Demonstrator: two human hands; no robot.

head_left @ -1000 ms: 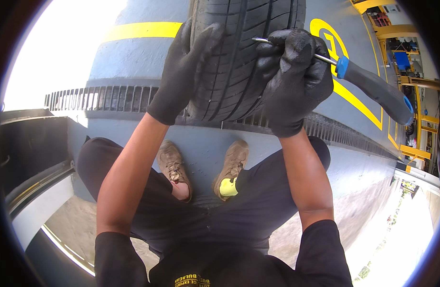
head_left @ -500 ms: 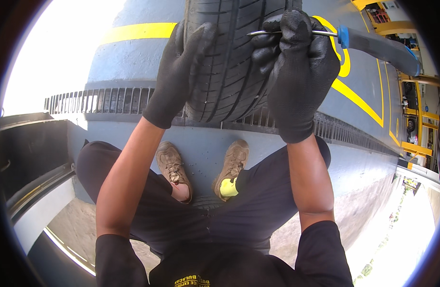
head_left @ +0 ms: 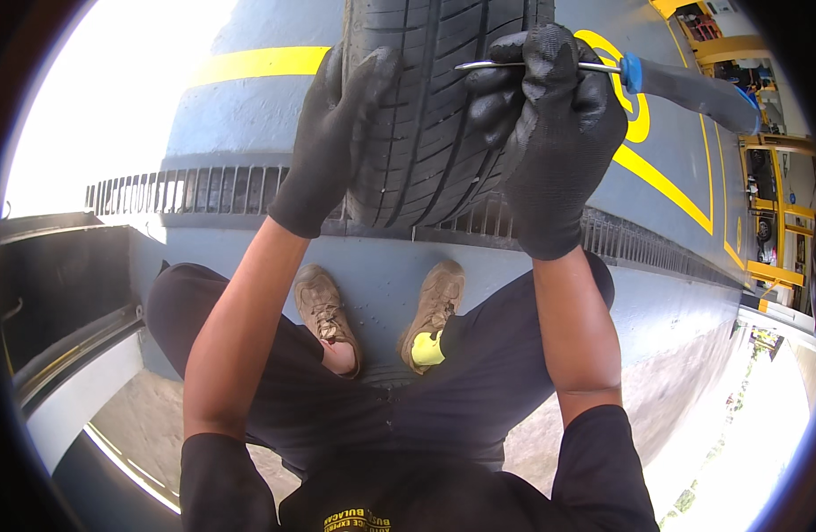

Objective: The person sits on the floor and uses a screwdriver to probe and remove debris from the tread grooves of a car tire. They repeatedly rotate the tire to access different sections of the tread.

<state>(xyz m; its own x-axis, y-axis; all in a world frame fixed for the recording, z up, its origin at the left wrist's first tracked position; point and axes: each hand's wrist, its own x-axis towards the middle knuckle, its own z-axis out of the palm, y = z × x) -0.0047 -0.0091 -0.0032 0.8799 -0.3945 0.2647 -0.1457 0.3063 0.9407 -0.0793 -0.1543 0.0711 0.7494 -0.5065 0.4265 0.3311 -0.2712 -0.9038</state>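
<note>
A black tire (head_left: 417, 124) stands upright in front of me, its grooved tread facing me. My left hand (head_left: 341, 124), in a black glove, grips the tire's left edge with the thumb laid along the tread and the other fingers hidden behind the side. My right hand (head_left: 554, 133), gloved alike, is closed around the metal shaft of a screwdriver (head_left: 683, 86) at the tire's right edge. The screwdriver lies nearly level; its grey handle with blue ends sticks out to the right. Its thin tip is over the tread and points left; whether it touches the rubber I cannot tell.
A metal drain grate (head_left: 191, 189) crosses the blue-grey floor beneath the tire. Yellow lines (head_left: 261, 64) mark the floor. My shoes (head_left: 434, 301) stand below the tire. At the left is a dark box-like frame (head_left: 62, 284); yellow racks (head_left: 774, 273) stand at the far right.
My right hand and the screwdriver have shifted slightly, the handle moving a little left and the tip slightly down and left. My left hand keeps its hold on the tire.
</note>
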